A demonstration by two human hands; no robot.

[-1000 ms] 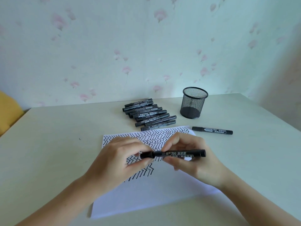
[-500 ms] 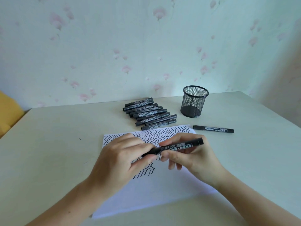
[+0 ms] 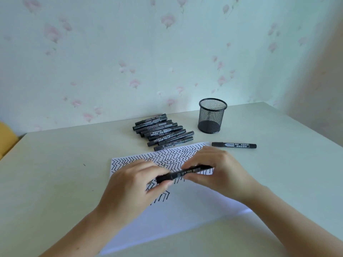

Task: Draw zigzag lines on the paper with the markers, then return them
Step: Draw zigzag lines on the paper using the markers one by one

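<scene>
While both hands (image 3: 185,175) grip one marker (image 3: 183,173) above the paper (image 3: 185,216), uncapping seems underway; next, draw another zigzag.

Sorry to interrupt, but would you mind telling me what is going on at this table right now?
A person holds one black marker in both hands above a sheet of paper: the left hand pinches its cap end, the right hand grips the barrel. Whether the cap is going on or coming off cannot be told. The paper's far half is filled with zigzag lines. A row of markers lies behind it, a single marker to the right, beside a mesh pen cup holding no markers.
</scene>
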